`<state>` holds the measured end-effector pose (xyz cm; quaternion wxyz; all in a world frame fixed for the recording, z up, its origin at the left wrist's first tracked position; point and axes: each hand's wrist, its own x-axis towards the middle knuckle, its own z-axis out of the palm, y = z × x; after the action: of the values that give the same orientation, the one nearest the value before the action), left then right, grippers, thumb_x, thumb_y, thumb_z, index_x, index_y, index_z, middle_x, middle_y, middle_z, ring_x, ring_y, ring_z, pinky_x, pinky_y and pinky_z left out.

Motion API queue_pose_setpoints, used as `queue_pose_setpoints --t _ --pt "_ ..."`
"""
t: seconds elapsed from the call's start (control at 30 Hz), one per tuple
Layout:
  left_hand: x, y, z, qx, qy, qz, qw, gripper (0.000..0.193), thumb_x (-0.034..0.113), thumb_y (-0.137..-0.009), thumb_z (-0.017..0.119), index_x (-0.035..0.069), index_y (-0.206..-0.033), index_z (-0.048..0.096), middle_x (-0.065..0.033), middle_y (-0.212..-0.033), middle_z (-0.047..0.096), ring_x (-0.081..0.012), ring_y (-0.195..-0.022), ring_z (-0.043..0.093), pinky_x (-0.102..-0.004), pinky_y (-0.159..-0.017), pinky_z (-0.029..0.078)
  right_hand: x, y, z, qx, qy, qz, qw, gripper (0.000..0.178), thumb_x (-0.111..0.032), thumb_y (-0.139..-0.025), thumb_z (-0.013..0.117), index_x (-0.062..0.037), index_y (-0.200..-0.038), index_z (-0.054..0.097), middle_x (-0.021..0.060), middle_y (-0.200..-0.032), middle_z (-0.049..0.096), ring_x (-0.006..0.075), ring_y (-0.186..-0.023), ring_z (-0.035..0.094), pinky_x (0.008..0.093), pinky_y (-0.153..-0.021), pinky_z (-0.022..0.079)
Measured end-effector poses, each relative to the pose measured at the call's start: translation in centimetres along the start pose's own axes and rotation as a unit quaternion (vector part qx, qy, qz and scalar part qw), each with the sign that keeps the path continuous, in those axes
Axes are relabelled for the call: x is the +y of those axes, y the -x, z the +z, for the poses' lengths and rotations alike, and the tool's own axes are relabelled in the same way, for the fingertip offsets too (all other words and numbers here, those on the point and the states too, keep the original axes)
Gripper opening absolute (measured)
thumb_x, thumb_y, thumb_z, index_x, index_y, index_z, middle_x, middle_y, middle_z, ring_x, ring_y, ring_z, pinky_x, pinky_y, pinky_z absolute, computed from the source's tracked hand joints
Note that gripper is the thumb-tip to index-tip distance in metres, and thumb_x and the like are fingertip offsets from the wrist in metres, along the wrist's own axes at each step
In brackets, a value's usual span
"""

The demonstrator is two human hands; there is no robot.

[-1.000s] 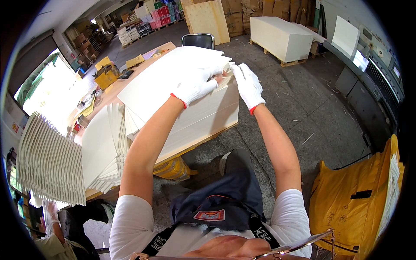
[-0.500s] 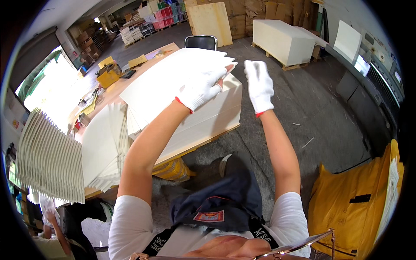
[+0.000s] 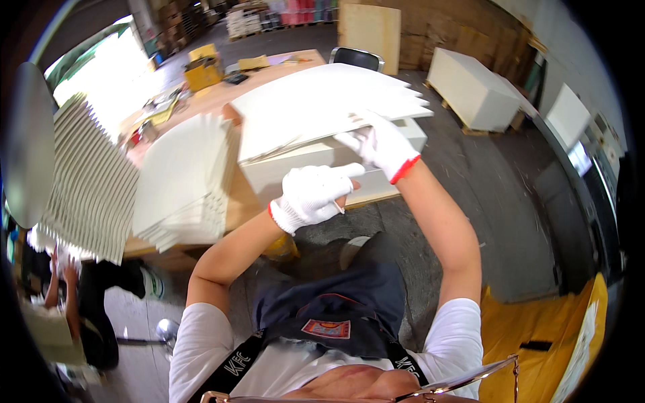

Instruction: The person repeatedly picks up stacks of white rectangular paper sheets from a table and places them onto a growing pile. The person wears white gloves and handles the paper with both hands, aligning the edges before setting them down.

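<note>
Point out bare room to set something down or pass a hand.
Tabletop: bare strip between the yellow box and the large white stack. Floor: mostly bare between that stack and the dark machine at right. Crowded: the tabletop's left end, under the fanned sheets and rippled stack, and the white stack's near side, where left hand and right hand are.

white knit gloves (image 3: 306,195); red cuffs (image 3: 405,170); white short sleeves (image 3: 205,339); dark apron (image 3: 329,289); red-edged patch (image 3: 326,328); black straps (image 3: 251,346); white lettering (image 3: 236,364)

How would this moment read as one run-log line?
Left hand: gloved, nothing visibly held; right hand: at edge of white sheets, grip unclear; black chair: behind them
</note>
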<state>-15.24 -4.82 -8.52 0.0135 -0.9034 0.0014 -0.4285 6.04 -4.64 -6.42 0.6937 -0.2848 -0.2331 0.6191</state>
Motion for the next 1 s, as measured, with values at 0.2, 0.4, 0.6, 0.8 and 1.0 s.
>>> queue_pose_setpoints --t 0.2,0.4,0.6,0.8,1.0 --pt "-0.3 3.8 -1.6 -0.061 -0.116 -0.246 0.960 0.018 0.012 -0.080 0.066 0.016 -0.097 0.065 -0.0042 -0.137 0.062 -0.0253 -0.085 0.071 -0.0375 -0.062 0.057 -0.2 0.8 1.1 0.052 0.103 -0.039 0.993 0.035 -0.014 -0.102 0.058 0.0053 -0.128 0.046 0.0221 -0.130 0.052 0.0358 -0.123 0.056 0.0505 -0.101 0.057" --pt "-2.5 6.8 -2.3 -0.046 0.220 -0.375 0.899 0.033 0.023 -0.096 0.060 0.022 -0.128 0.065 -0.0071 -0.141 0.059 -0.0207 -0.104 0.071 -0.0331 -0.087 0.057 -1.8 6.0 1.5 0.070 0.118 -0.036 0.990 0.037 -0.014 -0.100 0.061 0.0044 -0.130 0.048 0.0204 -0.130 0.054 0.0323 -0.120 0.058 0.0414 -0.089 0.062" --pt "-0.4 9.9 -4.3 0.211 0.826 -0.420 0.310 0.086 0.067 -0.098 0.042 0.004 -0.156 0.032 -0.0186 -0.155 0.044 -0.0340 -0.138 0.049 -0.0483 -0.112 0.044 -3.3 15.5 -1.7 0.143 0.192 0.006 0.971 0.036 -0.021 -0.101 0.061 -0.0018 -0.130 0.055 0.0104 -0.119 0.064 0.0213 -0.098 0.068 0.0331 -0.071 0.062" --pt "0.4 5.5 -6.4 0.106 0.626 -0.596 0.492 0.054 0.024 -0.099 0.064 0.000 -0.142 0.043 -0.0151 -0.123 0.066 -0.0274 -0.103 0.070 -0.0427 -0.087 0.060 -3.5 18.8 -1.4 0.102 0.218 -0.003 0.970 0.039 -0.019 -0.101 0.057 0.0017 -0.134 0.053 0.0120 -0.120 0.065 0.0225 -0.096 0.071 0.0311 -0.062 0.063" --pt "2.4 8.5 -12.0 0.247 0.521 -0.581 0.575 0.037 0.009 -0.092 0.066 0.000 -0.128 0.059 -0.0133 -0.124 0.062 -0.0228 -0.103 0.066 -0.0342 -0.086 0.056 -2.2 12.0 -0.5 0.072 0.214 -0.041 0.973 0.039 -0.020 -0.103 0.057 -0.0005 -0.136 0.051 0.0087 -0.123 0.062 0.0217 -0.108 0.066 0.0391 -0.074 0.062"
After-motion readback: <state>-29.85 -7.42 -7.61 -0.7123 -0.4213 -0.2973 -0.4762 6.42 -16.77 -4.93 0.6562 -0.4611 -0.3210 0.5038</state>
